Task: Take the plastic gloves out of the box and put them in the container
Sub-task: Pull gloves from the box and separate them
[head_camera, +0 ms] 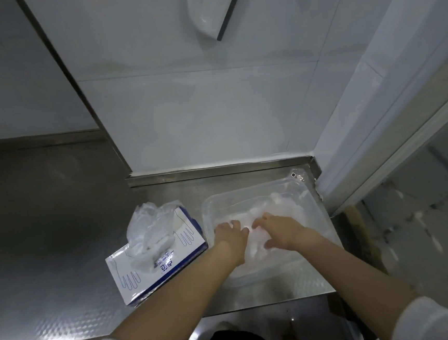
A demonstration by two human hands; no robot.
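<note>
Inside the container (319, 210), left hand (230, 235) and right hand (279, 230) press spread fingers (260, 221) onto plastic gloves (253, 248).

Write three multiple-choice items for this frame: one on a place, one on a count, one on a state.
1. Where does the white-and-blue cardboard glove box lie, relative to the clear rectangular plastic container?
A on its left
B on its right
C inside it

2. How many hands reach into the container?
A none
B one
C two

3. The box's top is:
A sealed
B open, with clear plastic gloves bunching out
C covered by a lid

Key:
1 A: the box sits by the container's left wall on the steel counter.
2 C: the left hand and right hand are both inside it.
3 B: gloves billow from its opening.
</note>
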